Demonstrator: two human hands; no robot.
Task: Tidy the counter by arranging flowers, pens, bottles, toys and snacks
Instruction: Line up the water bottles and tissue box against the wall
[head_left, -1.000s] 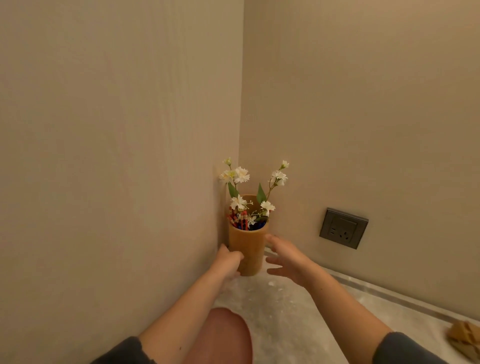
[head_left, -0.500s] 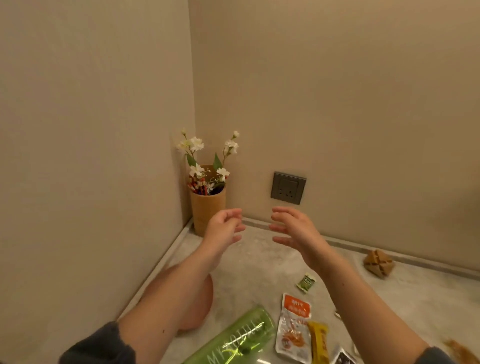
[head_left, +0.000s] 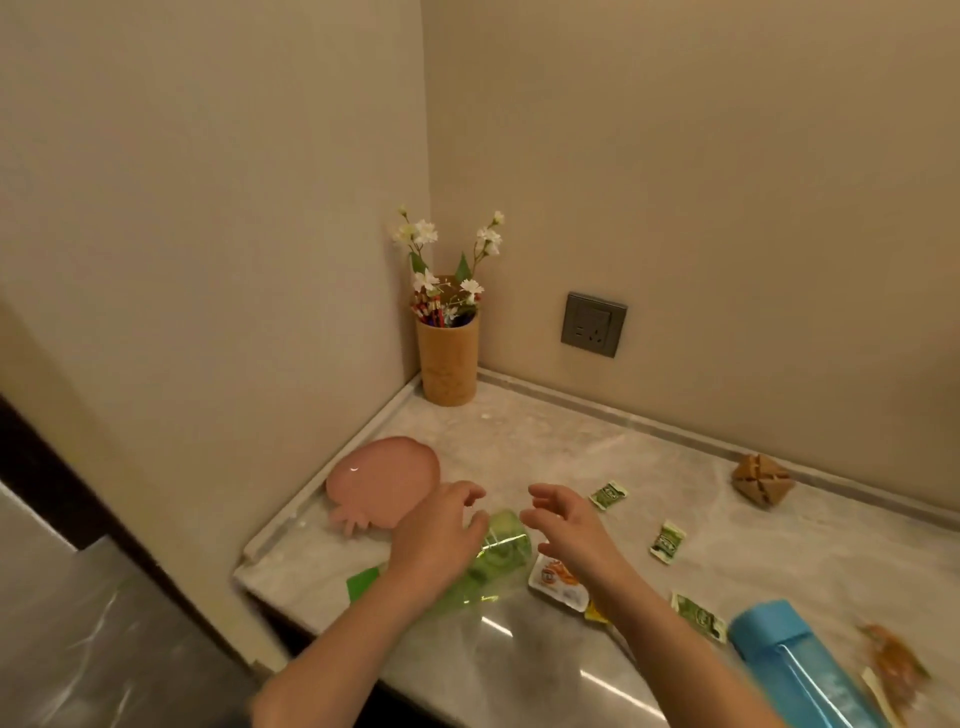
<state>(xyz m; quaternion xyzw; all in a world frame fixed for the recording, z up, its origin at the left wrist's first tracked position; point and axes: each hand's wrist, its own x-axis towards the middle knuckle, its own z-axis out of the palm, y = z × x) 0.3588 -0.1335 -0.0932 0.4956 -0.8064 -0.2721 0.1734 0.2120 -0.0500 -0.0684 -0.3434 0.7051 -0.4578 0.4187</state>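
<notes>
bottles are what is left nearest: the green bottle (head_left: 493, 561) lies on its side under both hands, the blue bottle (head_left: 795, 665) lies well right of it, and snack packets (head_left: 558, 577) are scattered between and beyond them. left hand (head_left: 441, 540) and right hand (head_left: 566, 525) hover over the green bottle, fingers spread, gripping nothing. far behind it in the corner, the cup (head_left: 448, 358) with flowers (head_left: 447, 249) and pens (head_left: 431, 312) looks done.
</notes>
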